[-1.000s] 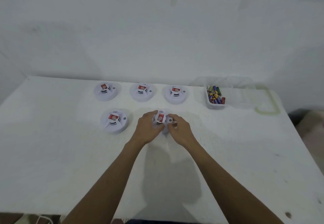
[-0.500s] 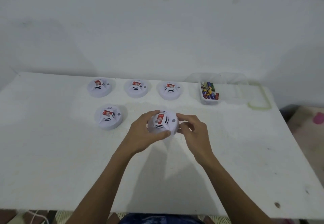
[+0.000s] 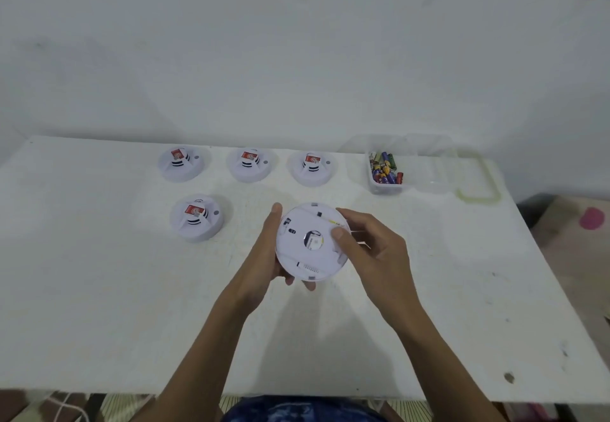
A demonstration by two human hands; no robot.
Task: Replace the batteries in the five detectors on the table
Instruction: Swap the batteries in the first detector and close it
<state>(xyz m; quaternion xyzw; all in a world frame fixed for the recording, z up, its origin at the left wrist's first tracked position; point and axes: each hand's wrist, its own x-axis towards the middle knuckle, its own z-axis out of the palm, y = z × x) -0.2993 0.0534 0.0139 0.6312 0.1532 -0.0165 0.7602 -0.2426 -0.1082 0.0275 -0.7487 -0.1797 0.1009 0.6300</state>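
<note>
Five detectors: I count four round white plastic detectors [image 3: 197, 218] face-up on the white table [image 3: 99, 289], apart from the hands; the fifth white disc detector [image 3: 312, 243] is held above it, front middle.
Held detector: flat back turned up, I judge to reach the battery cover.
Left hand [image 3: 260, 263]: cradles its rim, fingers curled beneath.
Right hand [image 3: 373, 250]: thumb pressed on the back, fingers round the far edge.
Clear plastic tub [image 3: 384, 187]: coloured batteries [image 3: 384, 167] inside, far right.
Hidden: the held detector's face; back markings too small to read.

Plain white wall [image 3: 297, 58], scuffed white table [image 3: 99, 289] against it, beige floor [image 3: 567, 256] at right
</note>
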